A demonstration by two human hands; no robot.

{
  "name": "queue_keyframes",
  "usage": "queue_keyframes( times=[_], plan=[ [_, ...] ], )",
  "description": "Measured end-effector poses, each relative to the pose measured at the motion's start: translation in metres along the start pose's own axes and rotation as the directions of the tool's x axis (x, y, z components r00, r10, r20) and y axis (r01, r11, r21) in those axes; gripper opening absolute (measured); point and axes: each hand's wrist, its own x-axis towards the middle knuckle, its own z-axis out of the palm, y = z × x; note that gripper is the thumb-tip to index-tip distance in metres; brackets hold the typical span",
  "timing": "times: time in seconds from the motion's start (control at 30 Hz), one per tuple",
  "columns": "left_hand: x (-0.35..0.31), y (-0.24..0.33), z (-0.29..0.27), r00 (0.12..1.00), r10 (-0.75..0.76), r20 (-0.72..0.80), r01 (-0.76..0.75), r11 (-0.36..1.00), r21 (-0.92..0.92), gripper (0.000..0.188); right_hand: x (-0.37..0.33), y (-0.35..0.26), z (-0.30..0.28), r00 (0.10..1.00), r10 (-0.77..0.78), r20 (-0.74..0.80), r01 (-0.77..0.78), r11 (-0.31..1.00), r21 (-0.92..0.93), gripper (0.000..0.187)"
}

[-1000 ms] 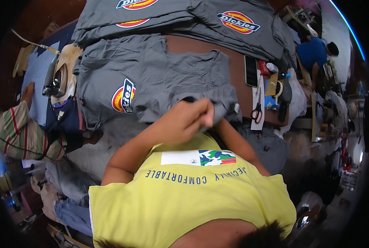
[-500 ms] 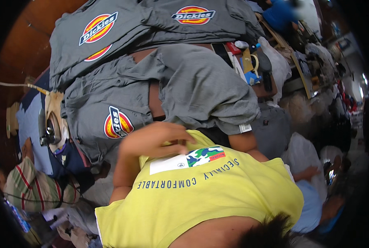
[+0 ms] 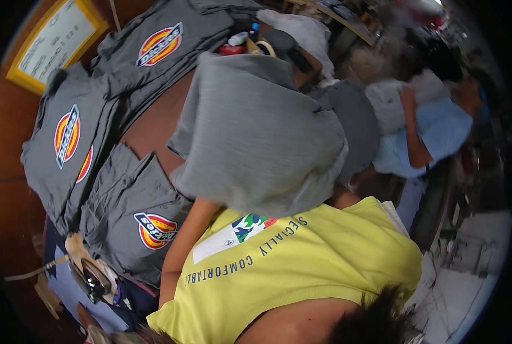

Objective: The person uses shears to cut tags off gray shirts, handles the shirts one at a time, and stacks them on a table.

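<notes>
Shirts (image 3: 92, 129) lie on the table (image 3: 151, 135), left of another garment (image 3: 261, 137).

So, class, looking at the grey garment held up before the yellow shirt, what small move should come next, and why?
Perhaps lower the grey garment onto the dark grey cloth at its right: the garment hangs loosely before the yellow shirt, hiding both hands, and that cloth shows just past its right edge.

Soft, even light shows the grey cloth (image 3: 261, 132) motion-blurred, while fisheye edges bend into black.
</notes>
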Motion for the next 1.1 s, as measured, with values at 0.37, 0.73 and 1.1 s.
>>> queue_keyframes(
  times=[0.37,0.73,1.1],
  plan=[
    [-0.064,0.004,-0.06,0.989,-0.054,0.139,0.085,0.97,-0.229,0.026,-0.071,-0.005,-0.029,0.947,0.031,-0.32,0.001,0.995,0.099,0.042],
    [-0.055,-0.001,-0.076,0.991,-0.116,0.061,0.126,0.971,-0.204,0.027,-0.047,-0.045,-0.062,0.895,-0.085,-0.438,0.217,0.941,0.26,0.043],
    [-0.075,0.08,-0.107,0.994,0.068,0.087,-0.048,0.975,-0.217,0.029,0.003,-0.126,-0.064,0.947,-0.285,-0.146,0.32,0.856,0.406,0.044]
  ],
)
